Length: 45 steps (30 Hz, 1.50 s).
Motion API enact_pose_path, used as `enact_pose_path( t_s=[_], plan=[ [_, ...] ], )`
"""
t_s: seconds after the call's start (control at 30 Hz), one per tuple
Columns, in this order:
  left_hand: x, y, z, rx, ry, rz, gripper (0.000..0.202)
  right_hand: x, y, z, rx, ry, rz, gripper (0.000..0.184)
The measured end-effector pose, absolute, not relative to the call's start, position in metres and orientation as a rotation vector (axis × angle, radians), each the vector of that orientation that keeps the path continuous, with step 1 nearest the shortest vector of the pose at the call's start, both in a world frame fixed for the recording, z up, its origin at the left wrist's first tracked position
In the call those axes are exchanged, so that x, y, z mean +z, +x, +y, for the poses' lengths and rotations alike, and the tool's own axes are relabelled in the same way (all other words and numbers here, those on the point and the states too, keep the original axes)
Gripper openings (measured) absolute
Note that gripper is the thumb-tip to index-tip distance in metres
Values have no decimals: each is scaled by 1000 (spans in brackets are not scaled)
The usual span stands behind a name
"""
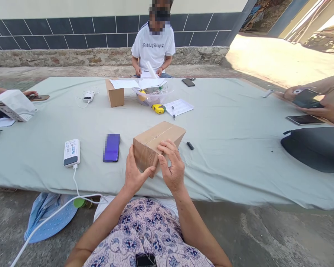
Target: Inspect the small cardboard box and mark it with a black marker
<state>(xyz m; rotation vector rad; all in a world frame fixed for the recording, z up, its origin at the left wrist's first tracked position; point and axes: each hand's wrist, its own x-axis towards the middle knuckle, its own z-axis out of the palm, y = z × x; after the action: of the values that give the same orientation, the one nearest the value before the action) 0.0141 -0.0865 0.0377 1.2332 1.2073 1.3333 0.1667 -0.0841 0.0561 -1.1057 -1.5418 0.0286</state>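
Note:
A closed brown cardboard box (158, 135) is tilted in front of me, near the table's front edge. My left hand (135, 170) holds its left side, with the thumb along the lower front. On the near right corner, my right hand (172, 163) grips it with fingers over the top and thumb against the front. A seam runs across the top face, and there are faint markings on the near end. Just right of the box lies a small black object (190, 145). To the left is a phone (111, 148) with a purple screen.
On the cloth-covered table (233, 155) are a corded white power bank (71, 152), a yellow tape measure (158, 108), a paper with a pen (180, 107), a plastic basket (153, 97), another box (115, 96) and a black cap (317, 148). Across sits a person (153, 44); others' hands show at both sides.

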Motion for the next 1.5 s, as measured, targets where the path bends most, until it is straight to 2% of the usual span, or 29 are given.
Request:
enact_pose_path(
  t_s=[0.13,0.37,0.53,0.7,0.77,0.9,0.97,1.23,1.5],
  plan=[
    [32,19,-87,1307,1598,1336,124,57,163,-85,27,-1121,-1563,26],
    [30,17,-84,1296,1564,1387,110,51,158,-84,-29,-1112,-1653,24],
    [40,6,-81,1371,1483,1246,104,46,184,-77,-12,-1346,-1444,75],
    [37,-6,-78,1374,1473,1152,103,50,211,-76,137,-1454,-1164,89],
    [36,-10,-76,1411,1416,1076,102,53,216,-77,278,-1404,-1022,88],
    [36,-17,-72,1404,1292,972,100,59,218,-79,431,-1307,-832,61],
    [34,-21,-69,1372,1245,954,97,60,218,-79,420,-1327,-795,54],
    [28,-21,-63,1396,985,881,77,56,222,-82,557,-1339,-942,52],
    [32,-14,-59,1529,688,988,66,49,216,-80,543,-1335,-1100,46]
  ],
)
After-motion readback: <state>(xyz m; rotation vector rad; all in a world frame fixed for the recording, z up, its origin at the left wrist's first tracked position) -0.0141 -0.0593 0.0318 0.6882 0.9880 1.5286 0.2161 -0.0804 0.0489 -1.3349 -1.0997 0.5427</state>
